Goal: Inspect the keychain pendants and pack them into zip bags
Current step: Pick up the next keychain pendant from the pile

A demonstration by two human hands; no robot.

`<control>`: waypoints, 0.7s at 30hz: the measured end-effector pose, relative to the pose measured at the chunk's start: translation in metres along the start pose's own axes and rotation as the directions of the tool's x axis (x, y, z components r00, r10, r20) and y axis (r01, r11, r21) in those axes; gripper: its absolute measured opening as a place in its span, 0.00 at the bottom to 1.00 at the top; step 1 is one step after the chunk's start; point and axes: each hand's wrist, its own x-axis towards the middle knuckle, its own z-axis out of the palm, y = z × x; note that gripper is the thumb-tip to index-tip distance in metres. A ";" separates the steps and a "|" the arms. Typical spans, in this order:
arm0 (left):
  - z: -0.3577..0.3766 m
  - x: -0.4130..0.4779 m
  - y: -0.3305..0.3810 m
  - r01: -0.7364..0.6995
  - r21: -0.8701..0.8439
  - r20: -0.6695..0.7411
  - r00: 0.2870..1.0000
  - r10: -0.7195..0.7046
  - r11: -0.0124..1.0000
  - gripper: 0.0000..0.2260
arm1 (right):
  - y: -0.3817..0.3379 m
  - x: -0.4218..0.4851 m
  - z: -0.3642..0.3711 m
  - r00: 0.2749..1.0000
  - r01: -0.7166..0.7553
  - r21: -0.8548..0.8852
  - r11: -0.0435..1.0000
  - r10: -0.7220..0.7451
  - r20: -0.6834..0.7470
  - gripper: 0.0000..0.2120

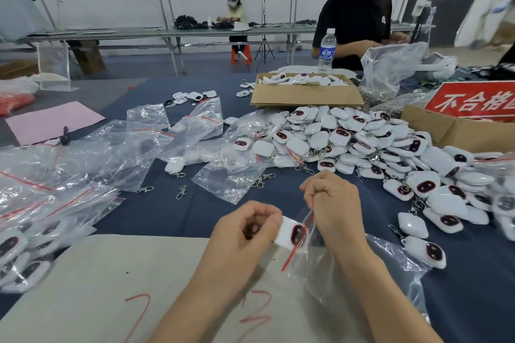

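- White plastic in play: we've got the pendant [284, 231] low in the centre of the frame, gripped in the curled fingers of the left hand [242, 234].
- The right hand [331, 203] pinches the mouth of the zip bag [331, 262] at its red strip, fingers clenched on the plastic.
- Here's the relation that matters: the pendant sits just left of that mouth with the red strip crossing its dark face, so we judge it's right at the opening. The bag's long axis trails toward the lower right, so the left hand feeds it rightward, we reckon.
- Containers now: the cardboard box [306, 95] at upper centre holds white pieces, and the signed box [446, 128] at the right edge hides its contents.
- On the desk [181, 217], the loose pile [362, 142] heaps up at centre right, empty bags [133, 147] sprawl at centre left, and filled bags [25, 248] sit at lower left.
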 end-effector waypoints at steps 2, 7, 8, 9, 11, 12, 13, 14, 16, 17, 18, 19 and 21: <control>0.007 -0.005 0.000 -0.043 0.075 0.117 0.993 0.034 0.996 0.04 | -0.001 -0.001 0.001 1.000 0.002 -0.021 1.000 -0.002 0.004 0.22; 0.017 -0.015 -0.001 -0.090 0.184 0.309 0.951 0.029 0.979 0.15 | -0.002 -0.001 0.000 1.000 0.001 -0.047 0.999 -0.001 0.001 0.20; 0.018 -0.016 -0.001 -0.104 0.212 0.304 0.952 0.035 0.972 0.13 | -0.002 -0.001 0.000 1.000 -0.006 -0.040 0.999 0.006 -0.002 0.19; 0.020 -0.017 -0.001 -0.127 0.228 0.292 0.955 0.057 0.965 0.12 | -0.003 -0.001 0.000 1.000 -0.017 -0.034 0.999 0.017 -0.002 0.19; 0.023 -0.018 -0.002 -0.157 0.216 0.296 0.951 0.089 0.964 0.10 | -0.003 -0.001 0.001 0.999 -0.039 -0.021 0.999 0.039 0.009 0.19; 0.025 -0.018 -0.002 -0.146 0.188 0.311 0.947 0.083 0.971 0.08 | -0.004 -0.001 0.001 0.999 -0.045 -0.009 0.999 0.045 0.018 0.19; 0.025 -0.018 -0.001 -0.133 0.166 0.327 0.942 0.073 0.977 0.07 | -0.004 -0.001 0.000 0.998 -0.047 0.011 0.999 0.046 0.032 0.18; 0.024 -0.018 0.000 -0.139 0.170 0.335 0.939 0.075 0.976 0.07 | -0.005 -0.001 0.001 0.998 -0.047 0.036 0.998 0.045 0.052 0.17; 0.018 -0.017 -0.001 -0.242 0.266 0.314 0.937 0.154 0.933 0.12 | -0.005 0.000 0.002 0.993 -0.050 0.078 0.996 0.041 0.114 0.18; 0.015 -0.017 -0.001 -0.299 0.316 0.295 0.933 0.206 0.900 0.14 | -0.005 0.000 0.004 0.986 -0.059 0.081 0.995 0.045 0.158 0.20; 0.013 -0.016 -0.001 -0.329 0.336 0.257 0.933 0.250 0.882 0.15 | -0.004 0.000 0.005 0.978 -0.062 0.065 0.996 0.047 0.203 0.22; 0.011 -0.014 -0.002 -0.330 0.331 0.197 0.940 0.277 0.884 0.15 | -0.004 -0.001 0.007 0.969 -0.052 0.045 0.998 0.040 0.244 0.23; 0.008 -0.009 -0.005 -0.267 0.294 0.048 0.963 0.265 0.918 0.16 | -0.003 -0.003 0.009 0.953 -0.024 0.019 1.000 0.017 0.302 0.26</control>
